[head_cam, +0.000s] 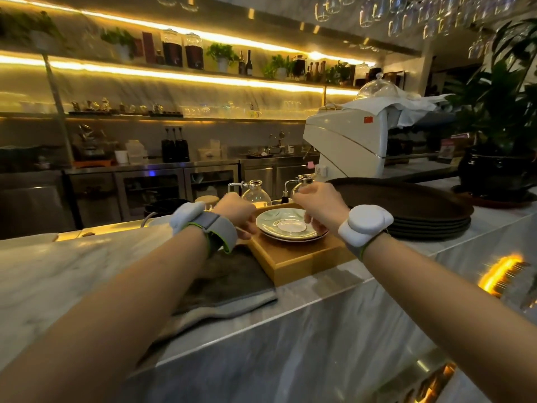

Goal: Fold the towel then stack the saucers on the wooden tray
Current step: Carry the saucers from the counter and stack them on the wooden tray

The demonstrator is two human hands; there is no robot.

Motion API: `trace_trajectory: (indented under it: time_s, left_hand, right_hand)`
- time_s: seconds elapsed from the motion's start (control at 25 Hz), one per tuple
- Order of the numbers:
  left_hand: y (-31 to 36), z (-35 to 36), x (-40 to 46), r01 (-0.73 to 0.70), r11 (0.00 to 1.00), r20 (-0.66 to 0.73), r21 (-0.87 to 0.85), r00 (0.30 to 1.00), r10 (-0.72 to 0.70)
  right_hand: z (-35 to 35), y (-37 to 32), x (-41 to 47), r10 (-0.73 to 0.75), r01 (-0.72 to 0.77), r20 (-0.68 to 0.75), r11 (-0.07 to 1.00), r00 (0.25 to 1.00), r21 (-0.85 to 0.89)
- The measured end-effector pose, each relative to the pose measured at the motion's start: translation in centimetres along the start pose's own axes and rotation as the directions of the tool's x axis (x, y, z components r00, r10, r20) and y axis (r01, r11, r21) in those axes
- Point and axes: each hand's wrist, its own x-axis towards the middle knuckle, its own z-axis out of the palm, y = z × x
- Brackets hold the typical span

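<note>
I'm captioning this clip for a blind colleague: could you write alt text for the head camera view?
Two bare hands, left and right, flank pale green ceramic saucers stacked on a light wooden tray. A folded grey towel lies beside it on the marble counter.

Marble bench point(72, 266) w/ a stack of dark round trays point(421, 210) on the right side, white espresso machine point(345, 141) behind them, 2 glass siphon brewers point(255, 194) in the middle. Big potted plant point(499, 117) far right, lit shelves point(174, 74) w/ jars and bottles in the bg.
</note>
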Motion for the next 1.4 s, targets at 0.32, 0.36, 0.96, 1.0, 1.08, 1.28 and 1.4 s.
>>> trace_trajectory:
  time_s: [0.32, 0.36, 0.96, 1.0, 1.08, 1.28, 1.4]
  left_hand:
    - [-6.1, -11.6, -4.6, -0.069, 0.936, -0.211, -0.345, 0.978, -0.006]
    - [-6.9, -12.7, -5.2, -0.072, 0.934, -0.244, -0.351, 0.970, -0.017]
    - [-26.8, -40.2, -20.3, 0.009, 0.953, -0.621, -0.303, 0.757, -0.205]
    - [-28.0, -42.3, -21.1, 0.016, 0.953, -0.621, -0.304, 0.755, -0.211]
    - [-30.1, -45.6, -22.5, 0.041, 0.948, -0.611, -0.314, 0.755, -0.236]
    - [-35.9, -54.2, -26.2, 0.081, 0.916, -0.615, -0.392, 0.718, -0.326]
    - [-38.7, -58.2, -27.4, 0.089, 0.903, -0.650, -0.420, 0.665, -0.368]
  right_hand:
    - [10.9, -9.7, -4.1, -0.289, 0.118, 0.289, 0.863, 0.913, 0.491]
    - [12.1, -10.5, -4.3, -0.306, 0.124, 0.299, 0.856, 0.904, 0.503]
    - [37.7, -30.3, -13.8, -0.497, 0.117, 0.627, 0.830, 0.600, 0.545]
    - [39.5, -31.8, -14.5, -0.485, 0.109, 0.641, 0.838, 0.595, 0.534]
    - [42.5, -34.1, -15.7, -0.474, 0.104, 0.655, 0.848, 0.589, 0.520]
    - [50.7, -39.5, -18.5, -0.466, 0.094, 0.691, 0.859, 0.553, 0.503]
    - [54.1, -41.6, -19.3, -0.450, 0.073, 0.711, 0.867, 0.540, 0.492]
